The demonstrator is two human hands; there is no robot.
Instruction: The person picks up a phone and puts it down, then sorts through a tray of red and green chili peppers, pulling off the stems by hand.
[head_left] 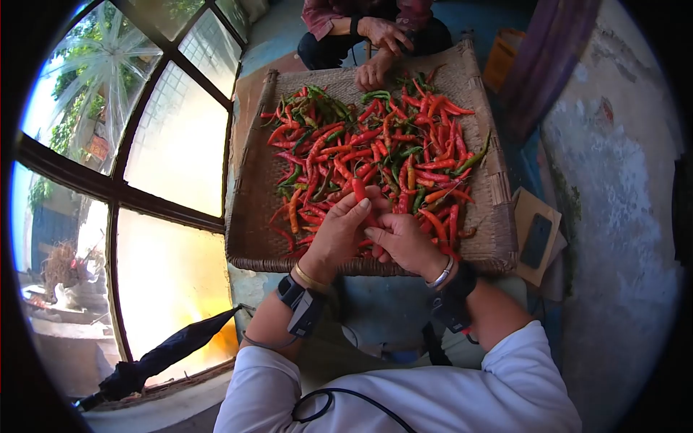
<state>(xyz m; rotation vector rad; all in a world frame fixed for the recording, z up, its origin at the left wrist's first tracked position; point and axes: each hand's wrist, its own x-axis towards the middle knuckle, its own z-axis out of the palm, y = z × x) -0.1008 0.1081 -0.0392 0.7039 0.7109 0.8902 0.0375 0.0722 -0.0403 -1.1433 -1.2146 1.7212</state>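
Observation:
Above the near half of a woven tray, my left hand is closed around a red chili pepper, its rounded end sticking up past the thumb. My right hand presses against the left one, thumb and fingers pinched at the lower part of the same pepper; the fingers hide that end. Beneath and beyond both hands lies a broad heap of red chili peppers, with some green and orange ones mixed in. A bunch of green peppers sits at the tray's far left.
Across the tray, another person's hands are at the far rim, one of them reaching down to the peppers. A phone lies on cardboard to the right. At left are a framed window and a folded black umbrella.

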